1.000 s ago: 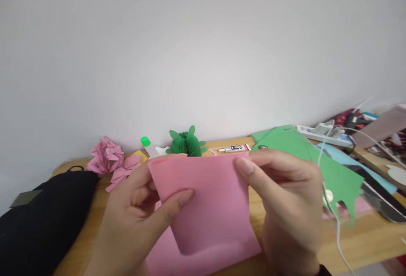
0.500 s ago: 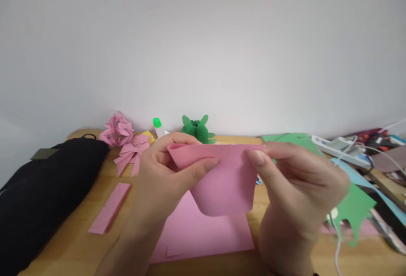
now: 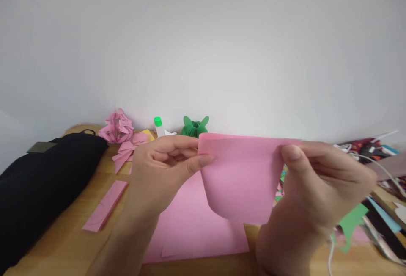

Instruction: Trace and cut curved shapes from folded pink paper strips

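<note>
A folded sheet of pink paper (image 3: 244, 178) hangs between my hands above the table, its fold along the left and its top edges close together. My left hand (image 3: 168, 166) pinches the upper left corner, thumb in front and fingers behind. The upper right corner is pinched between the thumb and fingers of my right hand (image 3: 320, 178). Below, larger pink sheets (image 3: 196, 233) lie overlapping on the wooden table, partly covered by the held paper and my left hand.
To the left are a pink strip stack (image 3: 106, 206) and a black bag (image 3: 53, 187). Pink folded-paper shapes (image 3: 117, 127), a green-capped glue stick (image 3: 158, 126) and a green paper cactus-like figure (image 3: 194, 128) stand by the wall. Green scraps (image 3: 352, 223) and a white cable (image 3: 330, 255) lie right.
Both hands have shifted right with the paper, my right hand farther. The left side, curled over before, now lies flatter, and the sheet is stretched wider.
</note>
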`<control>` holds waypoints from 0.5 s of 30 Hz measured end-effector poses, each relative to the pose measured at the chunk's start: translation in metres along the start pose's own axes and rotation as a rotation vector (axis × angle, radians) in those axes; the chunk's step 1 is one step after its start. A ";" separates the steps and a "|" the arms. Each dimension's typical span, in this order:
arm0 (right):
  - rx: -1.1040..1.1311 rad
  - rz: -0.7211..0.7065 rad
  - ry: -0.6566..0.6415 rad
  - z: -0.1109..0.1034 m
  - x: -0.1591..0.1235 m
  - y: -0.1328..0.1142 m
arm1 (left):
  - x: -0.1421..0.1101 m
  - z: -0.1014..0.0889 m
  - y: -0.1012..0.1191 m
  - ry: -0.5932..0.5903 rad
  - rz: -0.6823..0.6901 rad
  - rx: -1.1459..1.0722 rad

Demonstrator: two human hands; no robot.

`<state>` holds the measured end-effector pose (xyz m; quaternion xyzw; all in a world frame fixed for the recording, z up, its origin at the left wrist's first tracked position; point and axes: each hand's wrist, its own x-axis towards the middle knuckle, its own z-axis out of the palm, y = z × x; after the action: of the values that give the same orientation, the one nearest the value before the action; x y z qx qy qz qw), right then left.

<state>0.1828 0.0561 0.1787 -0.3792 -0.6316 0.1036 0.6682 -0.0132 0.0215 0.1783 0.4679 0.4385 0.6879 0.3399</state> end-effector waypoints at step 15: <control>0.019 -0.054 0.084 0.010 -0.001 0.001 | 0.005 0.002 -0.009 -0.113 0.061 -0.017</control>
<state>0.1738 0.0599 0.1769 -0.3596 -0.6120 0.0755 0.7004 -0.0122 0.0298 0.1716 0.5160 0.3983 0.6742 0.3471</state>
